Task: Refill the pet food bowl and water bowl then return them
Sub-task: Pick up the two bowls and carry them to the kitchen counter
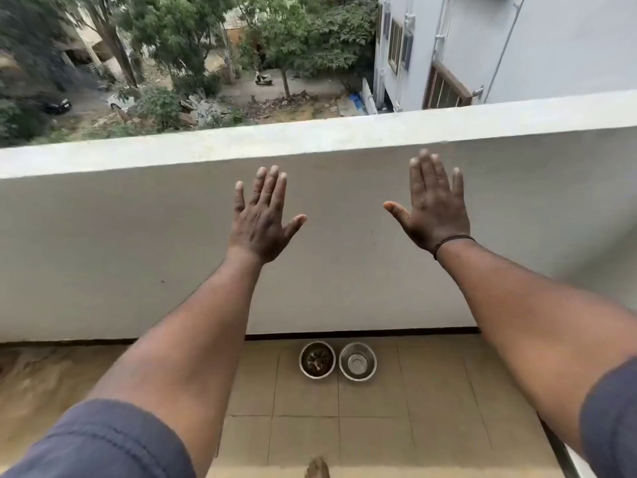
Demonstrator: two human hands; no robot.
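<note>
While both my arms are stretched out in front of me, neither hand holds anything: my left hand is spread flat, fingers straight, thumb out, and my right hand is the same, palm away from me, a thin dark band on its wrist. Both hang in the air in front of the parapet wall, not clearly touching it; probably I'm just showing empty hands, not reaching.

The two steel bowls sit on the tiled floor at the foot of the parapet wall, just beside each other, maybe touching. The food bowl, nearer the wall's left end, has dark kibble inside. The water bowl shows only a shiny bottom; water level I cannot tell. Tucked against the wall likely so they stay out of the walkway.

Whether they are already refilled and returned, or not yet picked up, I can't judge.

My bare toes show well back from the wall. Beyond the wall: trees, a street, a pale building.
</note>
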